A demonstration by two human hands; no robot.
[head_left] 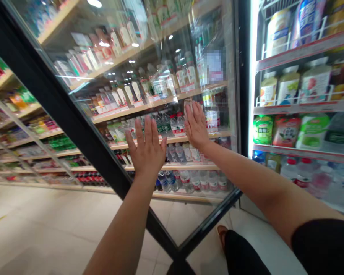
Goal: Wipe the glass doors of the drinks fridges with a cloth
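Observation:
A glass door (167, 212) with a black frame stands open in front of me. My left hand (147, 151) lies flat on the glass, fingers stretched and slightly apart, with nothing in it. Higher up and to the right, my right hand (196, 124) presses a small pale cloth (188, 102) against the pane. Most of the cloth is hidden under the palm and fingers; only its edge shows at the fingertips. A blurred-out label (215, 65) is on or behind the glass, right of the hand.
Through the glass, shelves of bottles (186, 80) show. On the right, a lit cooler (304, 107) holds bottled drinks and pouches behind wire rails. More stocked shelving (31, 133) runs along the left. My foot (222, 231) is on the tiled floor (46, 229) near the door's lower corner.

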